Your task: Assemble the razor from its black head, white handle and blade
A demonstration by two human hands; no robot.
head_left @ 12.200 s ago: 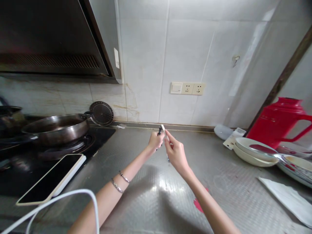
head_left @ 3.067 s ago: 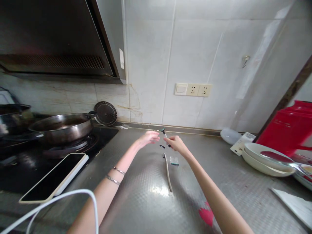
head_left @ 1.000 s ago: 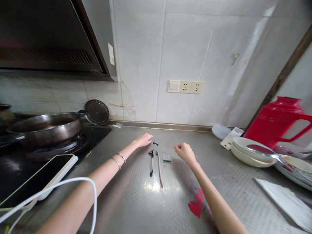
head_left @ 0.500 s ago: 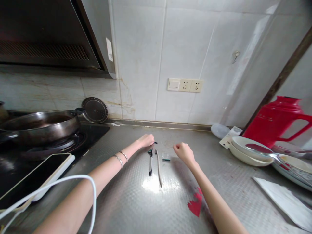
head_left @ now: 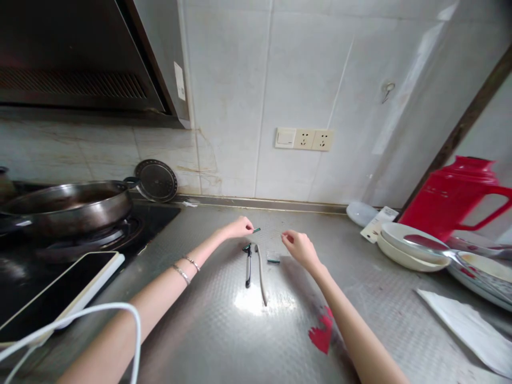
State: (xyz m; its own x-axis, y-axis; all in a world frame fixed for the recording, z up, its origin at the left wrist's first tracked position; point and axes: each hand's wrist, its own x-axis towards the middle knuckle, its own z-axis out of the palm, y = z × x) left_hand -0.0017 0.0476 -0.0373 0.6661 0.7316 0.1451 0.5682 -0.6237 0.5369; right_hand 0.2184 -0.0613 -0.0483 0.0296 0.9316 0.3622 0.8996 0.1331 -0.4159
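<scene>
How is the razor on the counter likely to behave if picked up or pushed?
The razor is probably light for its size, being so slim. It looks stiff, as it lies straight. Pushed, it would likely slide rather than roll on the metal counter, since its head sits crosswise.

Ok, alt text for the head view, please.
The left hand pinches a small green strip over a steel counter; the curled right hand is near a small clear case. Left of the case lie a razor and a thin pale stick.
</scene>
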